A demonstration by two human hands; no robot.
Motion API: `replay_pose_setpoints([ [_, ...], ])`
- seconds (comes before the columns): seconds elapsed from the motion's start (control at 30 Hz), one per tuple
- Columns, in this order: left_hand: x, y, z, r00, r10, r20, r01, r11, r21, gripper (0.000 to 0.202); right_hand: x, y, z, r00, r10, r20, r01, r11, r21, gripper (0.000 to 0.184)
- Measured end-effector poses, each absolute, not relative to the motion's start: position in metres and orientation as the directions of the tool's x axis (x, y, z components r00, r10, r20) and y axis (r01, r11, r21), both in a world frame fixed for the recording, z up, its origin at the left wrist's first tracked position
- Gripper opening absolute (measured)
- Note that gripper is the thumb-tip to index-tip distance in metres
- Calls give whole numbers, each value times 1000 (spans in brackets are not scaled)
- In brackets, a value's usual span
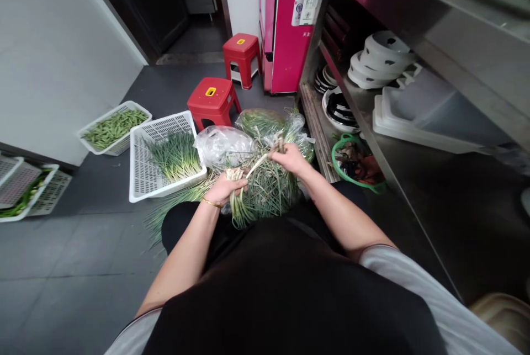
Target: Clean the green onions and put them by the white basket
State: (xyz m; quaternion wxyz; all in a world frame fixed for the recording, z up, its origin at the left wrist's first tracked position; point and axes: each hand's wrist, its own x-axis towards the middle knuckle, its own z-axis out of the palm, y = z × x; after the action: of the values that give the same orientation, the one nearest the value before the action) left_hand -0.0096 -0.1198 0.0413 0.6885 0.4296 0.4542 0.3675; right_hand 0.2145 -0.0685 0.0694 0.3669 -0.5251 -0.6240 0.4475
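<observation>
Scallion bunch (242, 210) hanging from left hand (224, 188), fingers clamping around pale ends; right hand (290, 158) pinching pale stalk (258, 165), stalk stretching between hands.

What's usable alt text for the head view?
A person's left hand holds a bunch of green stalks and the right hand grips a pale stalk stretched between them, above a tangled heap of greens. A white basket of similar stalks sits to the left, with two red stools beyond.
</observation>
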Motion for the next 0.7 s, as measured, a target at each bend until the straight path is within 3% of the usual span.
replay_pose_setpoints([
  [0.17, -23, -122, 32, 315, 899, -303, -44, 333, 942, 38, 258, -46, 90, 101, 990, 95, 169, 77, -983, 14],
  [0.3, -37, -122, 32, 352, 887, -299, -6, 321, 947, 34, 279, -37, 97, 285, 957, 49, 74, 28, -997, 13],
  [0.4, -43, -125, 34, 316, 901, -296, 1, 311, 950, 32, 276, -38, 92, 40, 998, -41, 279, -50, -959, 19],
  [0.5, -42, -128, 37, 293, 912, -285, 13, 295, 956, 33, 251, -48, 83, -281, 956, -88, 411, 37, -911, 28],
  [0.7, -26, -124, 45, 335, 894, -297, -14, 320, 947, 36, 188, -76, 68, -494, 869, 37, 463, 299, -834, 34],
])
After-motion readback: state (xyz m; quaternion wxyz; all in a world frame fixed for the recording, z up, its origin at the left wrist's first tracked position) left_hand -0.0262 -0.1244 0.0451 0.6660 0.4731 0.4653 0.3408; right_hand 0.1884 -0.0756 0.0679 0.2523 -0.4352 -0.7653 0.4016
